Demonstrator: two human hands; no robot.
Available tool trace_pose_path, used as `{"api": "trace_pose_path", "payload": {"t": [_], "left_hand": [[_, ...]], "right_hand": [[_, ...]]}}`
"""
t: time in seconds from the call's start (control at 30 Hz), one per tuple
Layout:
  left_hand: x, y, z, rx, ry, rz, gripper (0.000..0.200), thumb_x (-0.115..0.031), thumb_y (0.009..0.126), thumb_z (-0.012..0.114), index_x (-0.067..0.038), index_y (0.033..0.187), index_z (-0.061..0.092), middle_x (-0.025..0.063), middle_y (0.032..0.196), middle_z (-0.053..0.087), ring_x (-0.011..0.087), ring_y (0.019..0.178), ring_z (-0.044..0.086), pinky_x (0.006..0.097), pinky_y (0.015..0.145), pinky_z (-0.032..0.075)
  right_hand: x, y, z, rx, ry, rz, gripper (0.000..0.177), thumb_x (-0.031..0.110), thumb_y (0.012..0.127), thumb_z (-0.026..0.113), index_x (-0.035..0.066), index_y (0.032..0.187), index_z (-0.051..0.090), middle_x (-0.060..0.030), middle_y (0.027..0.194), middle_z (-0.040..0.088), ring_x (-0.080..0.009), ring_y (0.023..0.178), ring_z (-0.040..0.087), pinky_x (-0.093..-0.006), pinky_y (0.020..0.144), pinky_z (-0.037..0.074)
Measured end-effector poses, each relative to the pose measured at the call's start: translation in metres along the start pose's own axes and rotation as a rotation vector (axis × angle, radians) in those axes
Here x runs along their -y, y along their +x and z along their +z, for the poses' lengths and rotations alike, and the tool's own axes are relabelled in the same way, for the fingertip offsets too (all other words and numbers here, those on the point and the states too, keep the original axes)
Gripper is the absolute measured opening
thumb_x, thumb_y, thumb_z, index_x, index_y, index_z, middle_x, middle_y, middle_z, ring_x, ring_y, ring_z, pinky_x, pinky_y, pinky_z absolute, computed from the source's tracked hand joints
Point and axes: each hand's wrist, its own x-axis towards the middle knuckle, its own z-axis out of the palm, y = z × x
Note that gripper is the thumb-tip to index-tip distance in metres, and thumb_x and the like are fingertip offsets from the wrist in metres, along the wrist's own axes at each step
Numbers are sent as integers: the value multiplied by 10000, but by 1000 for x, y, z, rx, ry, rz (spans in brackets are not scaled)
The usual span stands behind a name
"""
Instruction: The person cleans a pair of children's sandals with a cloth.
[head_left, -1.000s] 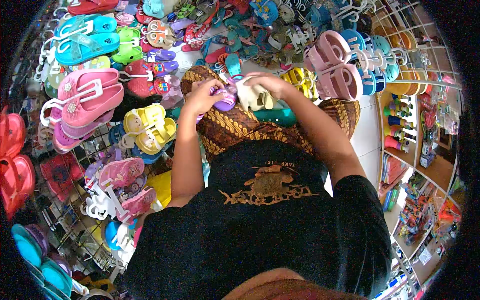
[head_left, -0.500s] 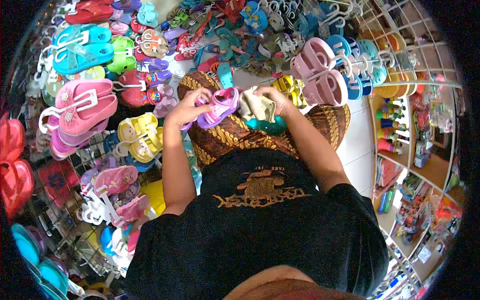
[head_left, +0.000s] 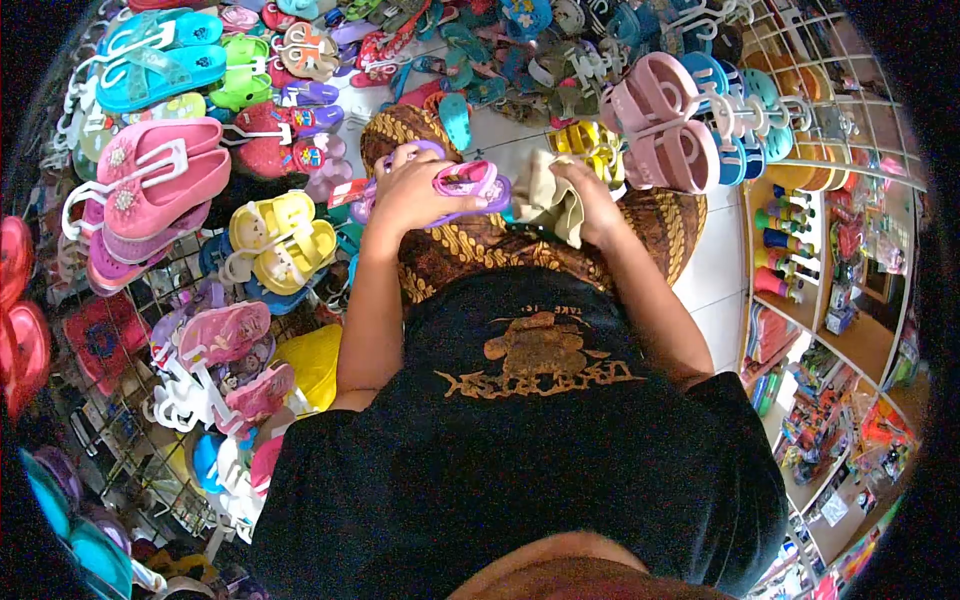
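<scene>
My left hand [head_left: 408, 193] grips a small purple and pink children's sandal [head_left: 470, 183], held sideways in front of my chest. My right hand [head_left: 590, 200] holds a crumpled beige cloth [head_left: 552, 198] right beside the sandal's toe end. Both hands are over my brown patterned skirt [head_left: 480, 250]. Something teal shows just under the cloth, mostly hidden.
A wire rack on the left carries hung pairs of pink sandals [head_left: 160, 180], yellow sandals [head_left: 275, 235] and blue ones [head_left: 150, 65]. More pairs hang ahead, including pink clogs [head_left: 665, 125]. Shelves with toys [head_left: 800, 250] stand at the right over a white tiled floor [head_left: 720, 270].
The sandal has turned from facing up to lying sideways in my left hand. My right hand with the cloth has shifted slightly right and down beside it.
</scene>
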Motion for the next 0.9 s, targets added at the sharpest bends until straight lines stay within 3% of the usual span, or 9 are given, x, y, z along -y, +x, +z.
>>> {"api": "trace_pose_path", "payload": {"t": [0.07,0.1,0.2,0.23,0.27,0.37,0.5,0.67,0.9], "left_hand": [[2,-3,4,-63,-1,53,669,-730,662,697,-260,1137,732,53,1222,621,308,1288,410,550,1031,255],[2,-3,4,-67,4,65,651,-722,677,693,-261,1135,733,53,1205,624,307,1281,413,550,1031,251],[1,-5,8,-103,3,85,592,-697,713,679,-259,1106,743,43,1162,630,306,1252,429,550,1030,246],[0,-5,9,-122,1,90,572,-689,725,675,-258,1093,748,38,1150,631,307,1242,436,551,1030,244],[-2,-6,9,-130,11,86,560,-686,727,674,-251,1070,753,34,1133,632,306,1234,441,553,1029,244],[-5,-9,12,-185,25,88,523,-670,724,686,-219,976,770,14,1060,631,303,1200,463,559,1030,243],[-2,-10,13,-175,18,91,535,-678,704,698,-217,963,776,25,1049,637,307,1202,465,572,1035,229],[2,-7,14,-176,-21,90,550,-687,689,700,-232,987,779,39,1109,657,320,1230,456,593,1050,204],[-6,-12,-2,6,74,63,886,-693,413,827,-223,1156,722,77,1306,600,323,1338,395,578,1082,194]], "right_hand": [[14,5,-4,-15,-498,-237,288,207,924,594,30,1149,622,-76,855,674,-175,807,666,-317,723,549],[16,10,0,47,-828,-587,323,199,948,608,18,1216,621,-101,973,699,-164,817,653,-295,749,530],[20,1,17,230,-1268,-528,382,235,933,647,60,1271,616,-145,1038,707,-251,815,687,-359,775,545],[14,-1,23,237,-1402,-548,447,264,902,685,70,1296,602,-171,1062,701,-303,923,683,-419,818,539],[5,3,23,340,-1429,-492,497,313,876,674,80,1304,578,-189,1183,661,-367,1084,627,-449,952,486],[-11,0,23,449,-1434,-796,531,230,823,701,60,1308,566,-157,1245,630,-322,1155,592,-431,1081,360],[-24,-3,21,411,-1558,-866,432,53,805,573,53,1236,599,-132,1229,635,-324,1120,600,-429,1031,409],[-30,-12,19,318,-1655,-1037,371,93,819,609,70,1188,633,-107,1165,647,-295,1010,607,-406,908,498],[-21,-15,15,312,-1330,-889,345,56,774,725,58,1111,650,-103,1151,657,-325,1022,618,-409,896,508]]}}
